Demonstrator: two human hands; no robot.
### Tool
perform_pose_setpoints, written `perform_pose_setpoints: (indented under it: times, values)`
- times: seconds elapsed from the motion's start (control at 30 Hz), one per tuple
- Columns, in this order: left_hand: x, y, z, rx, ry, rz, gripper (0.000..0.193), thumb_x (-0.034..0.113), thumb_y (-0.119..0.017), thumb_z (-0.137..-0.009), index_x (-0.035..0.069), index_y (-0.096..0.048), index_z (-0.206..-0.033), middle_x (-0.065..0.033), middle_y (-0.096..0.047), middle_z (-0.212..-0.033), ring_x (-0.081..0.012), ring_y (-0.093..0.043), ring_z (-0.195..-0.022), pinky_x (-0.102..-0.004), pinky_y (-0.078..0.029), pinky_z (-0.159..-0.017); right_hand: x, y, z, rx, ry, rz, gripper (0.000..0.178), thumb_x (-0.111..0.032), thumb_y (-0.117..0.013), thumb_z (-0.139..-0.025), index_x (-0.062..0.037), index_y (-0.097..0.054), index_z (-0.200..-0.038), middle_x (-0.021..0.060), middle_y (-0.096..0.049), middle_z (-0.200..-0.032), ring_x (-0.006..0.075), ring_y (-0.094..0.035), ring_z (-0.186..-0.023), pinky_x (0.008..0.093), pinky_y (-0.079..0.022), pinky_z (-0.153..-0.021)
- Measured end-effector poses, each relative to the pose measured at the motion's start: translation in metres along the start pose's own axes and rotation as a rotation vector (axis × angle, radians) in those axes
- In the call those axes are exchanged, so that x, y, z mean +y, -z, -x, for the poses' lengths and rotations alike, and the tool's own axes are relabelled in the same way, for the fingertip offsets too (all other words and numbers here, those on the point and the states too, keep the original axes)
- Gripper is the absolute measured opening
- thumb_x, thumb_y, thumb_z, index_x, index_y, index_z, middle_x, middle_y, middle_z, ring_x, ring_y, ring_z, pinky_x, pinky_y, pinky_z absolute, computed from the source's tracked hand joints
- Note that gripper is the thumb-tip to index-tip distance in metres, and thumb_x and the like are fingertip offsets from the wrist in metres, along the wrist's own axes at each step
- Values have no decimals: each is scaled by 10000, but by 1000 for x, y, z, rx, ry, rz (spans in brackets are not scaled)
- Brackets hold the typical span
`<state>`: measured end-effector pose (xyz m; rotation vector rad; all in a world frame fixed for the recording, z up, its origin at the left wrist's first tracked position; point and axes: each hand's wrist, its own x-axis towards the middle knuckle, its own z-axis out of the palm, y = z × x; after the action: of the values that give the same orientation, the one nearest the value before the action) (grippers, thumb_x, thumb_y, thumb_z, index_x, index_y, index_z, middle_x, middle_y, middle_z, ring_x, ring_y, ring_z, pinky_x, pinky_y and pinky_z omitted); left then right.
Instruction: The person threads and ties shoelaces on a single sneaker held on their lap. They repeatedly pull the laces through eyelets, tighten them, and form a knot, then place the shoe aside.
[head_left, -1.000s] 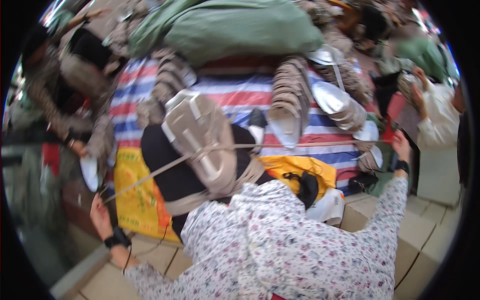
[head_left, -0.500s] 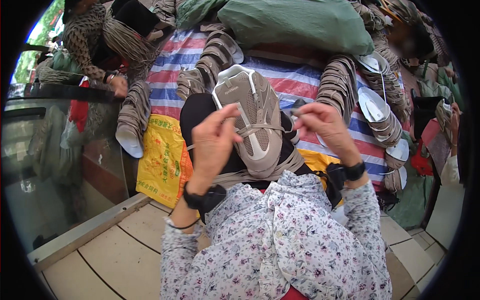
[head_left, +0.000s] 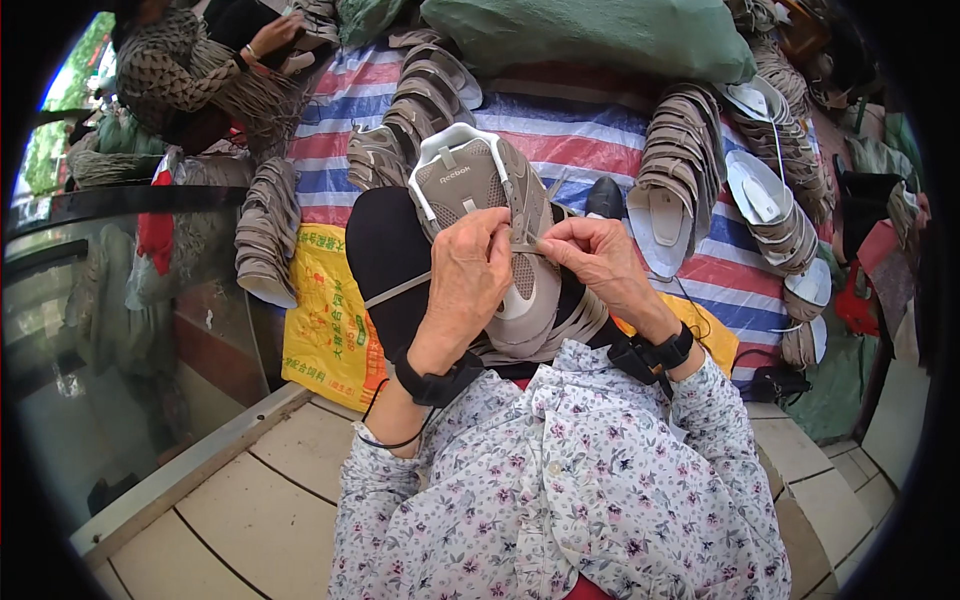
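Note:
A taupe and grey shoe upper [head_left: 455, 190] with white trim lies across my dark-clothed lap, its toe toward me. A flat taupe shoelace [head_left: 398, 290] crosses its throat and trails off to the left over my thigh. My left hand [head_left: 462, 278] is closed over the eyelet area, thumb and fingertips pinching the lace, though the fingers partly hide it. From the other side, my right hand [head_left: 605, 268] pinches the lace between thumb and forefinger, close to my left fingertips. Below the toe, several loose laces [head_left: 580, 335] lie over my lap.
Rows of nested shoe uppers [head_left: 675, 165] lie on a striped tarp [head_left: 560, 150]. A green sack [head_left: 590, 40] fills the far side. A yellow bag [head_left: 325, 320] lies beside a glass case [head_left: 130, 330]. At far left, another person [head_left: 180, 70] handles laces.
My hands, apart above the shoe upper before, have come together on the lace at its eyelets. The other person's hand has moved up, away from the left stack of uppers.

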<state>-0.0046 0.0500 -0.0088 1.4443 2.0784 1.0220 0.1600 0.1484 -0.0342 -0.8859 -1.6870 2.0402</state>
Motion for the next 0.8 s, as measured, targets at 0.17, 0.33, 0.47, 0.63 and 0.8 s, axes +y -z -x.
perform_pose_setpoints:
  times: [0.17,0.33,0.47,0.63,0.8]
  values:
    - [-3,8,-5,-77,-65,49,168,-54,-565,-891,-71,-633,-1045,-102,-604,-754,-155,-639,-525,-259,-488,-467,4,-4,0,22,18,-33,164,-144,-672,-922,9,-726,-895,-28,-659,-770,23,-540,-694,191,-455,-622]
    - [-2,12,-9,-120,-100,10,170,-69,-555,-887,-72,-638,-1035,-98,-596,-744,-153,-633,-520,-257,-486,-467,7,-8,-3,65,67,48,149,-125,-664,-905,13,-717,-885,-18,-662,-736,36,-559,-675,209,-470,-605]
    - [1,15,-12,-149,-133,-36,176,-72,-554,-880,-72,-640,-1033,-97,-591,-739,-152,-623,-506,-253,-483,-461,6,-13,-3,98,137,156,130,-103,-654,-876,19,-694,-853,26,-644,-665,36,-551,-616,236,-464,-553]
    - [4,17,-18,-128,-232,-146,170,-58,-587,-841,-81,-649,-997,-133,-601,-734,-228,-634,-588,-324,-483,-540,4,-19,-2,125,223,226,130,-92,-642,-848,28,-660,-803,79,-595,-585,65,-542,-542,276,-447,-507]
    - [6,18,-18,-128,-204,-131,156,-44,-609,-813,-81,-664,-954,-159,-614,-736,-277,-624,-646,-357,-470,-592,6,-27,-1,128,317,408,124,-89,-623,-836,28,-638,-799,120,-563,-563,117,-535,-514,317,-429,-492]
